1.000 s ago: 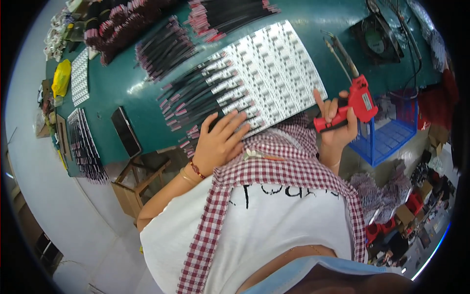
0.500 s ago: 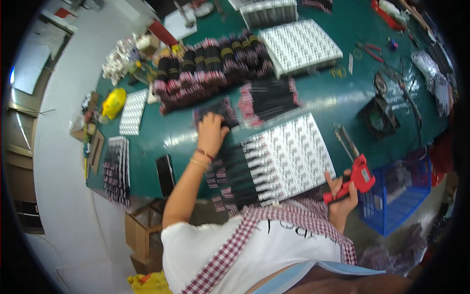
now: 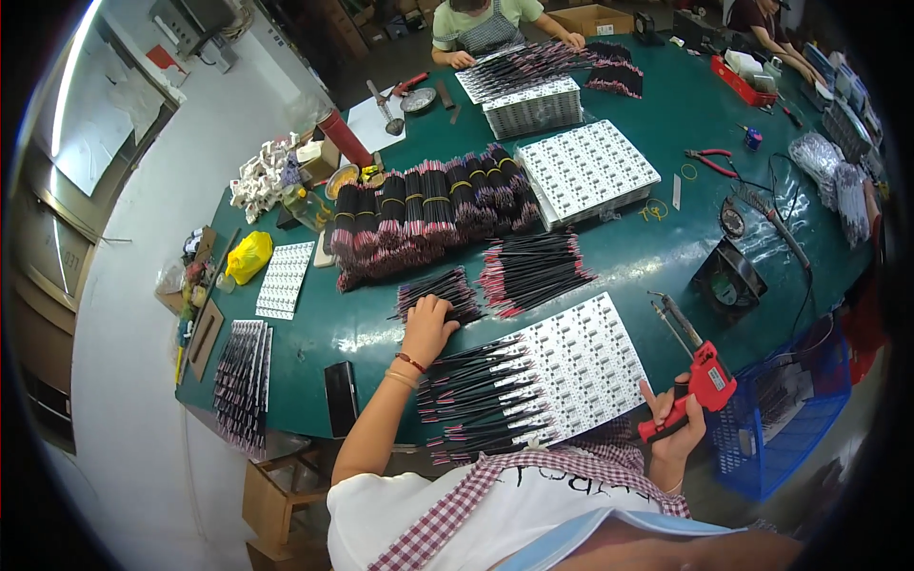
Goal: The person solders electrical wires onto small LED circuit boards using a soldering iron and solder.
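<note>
Two bare hands show in the head view I watch from afar. The left hand lies over the near edge of a small pile of thin black wires with pinkish ends, its fingers bent; I cannot tell whether it grips any. The right hand is wrapped around the handle of a red pistol-shaped soldering tool, its index finger stretched toward the near right corner of a flat white circuit-board panel. I see the tool's metal tip pointing away from the person, just beside the panel's right edge.

That panel lies at the near edge of a green table, and a row of black wires overlaps its left part, pinkish ends pointing left. Beyond it I make out a wider loose pile of black wires with red ends, next to a heap of black wire bundles with yellow bands. Right of the tool stands a black square fan.
</note>
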Demonstrator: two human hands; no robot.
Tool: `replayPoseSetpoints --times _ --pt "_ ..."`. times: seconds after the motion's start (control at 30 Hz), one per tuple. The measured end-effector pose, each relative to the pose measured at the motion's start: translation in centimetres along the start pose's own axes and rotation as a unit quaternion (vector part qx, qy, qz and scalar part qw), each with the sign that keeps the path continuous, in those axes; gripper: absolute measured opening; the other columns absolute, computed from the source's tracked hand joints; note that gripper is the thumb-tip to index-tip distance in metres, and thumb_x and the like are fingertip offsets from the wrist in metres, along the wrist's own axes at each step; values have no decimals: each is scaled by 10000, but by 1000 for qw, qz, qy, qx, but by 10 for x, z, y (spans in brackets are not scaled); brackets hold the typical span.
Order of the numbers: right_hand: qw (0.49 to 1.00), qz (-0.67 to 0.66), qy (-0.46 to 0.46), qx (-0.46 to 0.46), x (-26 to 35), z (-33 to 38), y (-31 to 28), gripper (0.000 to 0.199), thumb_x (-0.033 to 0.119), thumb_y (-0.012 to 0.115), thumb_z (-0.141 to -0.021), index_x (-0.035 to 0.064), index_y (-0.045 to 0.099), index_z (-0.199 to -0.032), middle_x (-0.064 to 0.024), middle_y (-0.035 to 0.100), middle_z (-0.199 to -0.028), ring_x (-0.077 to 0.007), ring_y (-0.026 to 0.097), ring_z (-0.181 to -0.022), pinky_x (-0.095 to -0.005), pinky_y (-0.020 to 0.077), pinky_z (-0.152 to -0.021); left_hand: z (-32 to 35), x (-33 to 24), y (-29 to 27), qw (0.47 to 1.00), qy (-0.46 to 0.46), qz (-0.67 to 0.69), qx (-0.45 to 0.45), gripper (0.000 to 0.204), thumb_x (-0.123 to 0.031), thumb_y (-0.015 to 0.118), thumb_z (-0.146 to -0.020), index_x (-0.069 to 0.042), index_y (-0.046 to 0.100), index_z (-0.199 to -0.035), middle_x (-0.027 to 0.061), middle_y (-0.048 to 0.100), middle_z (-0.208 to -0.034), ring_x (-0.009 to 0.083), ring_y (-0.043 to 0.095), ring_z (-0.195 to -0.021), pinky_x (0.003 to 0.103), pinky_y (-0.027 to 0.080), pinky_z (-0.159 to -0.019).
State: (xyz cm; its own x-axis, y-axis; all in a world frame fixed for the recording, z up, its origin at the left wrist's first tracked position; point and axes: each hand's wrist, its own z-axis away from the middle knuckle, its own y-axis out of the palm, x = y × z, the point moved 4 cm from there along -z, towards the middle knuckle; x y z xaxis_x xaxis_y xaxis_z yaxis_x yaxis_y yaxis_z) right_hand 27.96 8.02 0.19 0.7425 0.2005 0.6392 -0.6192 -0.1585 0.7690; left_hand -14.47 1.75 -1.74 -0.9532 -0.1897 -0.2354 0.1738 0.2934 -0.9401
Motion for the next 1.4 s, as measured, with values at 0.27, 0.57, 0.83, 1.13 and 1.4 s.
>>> replayPoseSetpoints --times 0.27,0.57,0.83,1.13,1.4 --pt "1000 -9 4 -7 -1 0 -2 332 256 487 -903 14 443 -1125 -78 501 -563 -145 447 -449 -495 370 -1020 -13 19 7 993 -17 87 -73 177 -123 617 -813 -7 557 -933 160 558 -906 355 532 -897 417 436 -771" --pt "1000 -1 3 -25 2 1 -12 318 243 480 -904 8 441 -1116 -80 502 -558 -141 446 -441 -491 380 -1018 -24 27 -4 986 -23 144 -84 201 -118 617 -811 27 480 -837 214 526 -819 421 508 -795 419 429 -693" --pt "999 -19 3 -29 1 -2 -7 317 241 493 -896 12 439 -1108 -81 503 -549 -142 463 -440 -497 388 -1015 -16 8 -56 809 -117 497 -290 210 -219 427 -995 -23 476 -938 37 469 -708 131 455 -592 284 417 -570" --pt "1000 3 6 -5 -1 -6 5 318 261 495 -902 16 447 -1100 -64 451 -533 -145 456 -454 -508 416 -989 25 -26 -11 784 -120 550 -261 160 -192 440 -993 -36 434 -1024 26 481 -817 105 472 -730 235 414 -708" --pt "1000 9 -1 4 1 -2 12 316 261 497 -898 20 451 -1098 -67 462 -536 -144 452 -450 -497 414 -990 23 -18 -5 785 -123 560 -234 126 -147 446 -985 -33 471 -1033 34 532 -850 119 537 -784 259 454 -770"
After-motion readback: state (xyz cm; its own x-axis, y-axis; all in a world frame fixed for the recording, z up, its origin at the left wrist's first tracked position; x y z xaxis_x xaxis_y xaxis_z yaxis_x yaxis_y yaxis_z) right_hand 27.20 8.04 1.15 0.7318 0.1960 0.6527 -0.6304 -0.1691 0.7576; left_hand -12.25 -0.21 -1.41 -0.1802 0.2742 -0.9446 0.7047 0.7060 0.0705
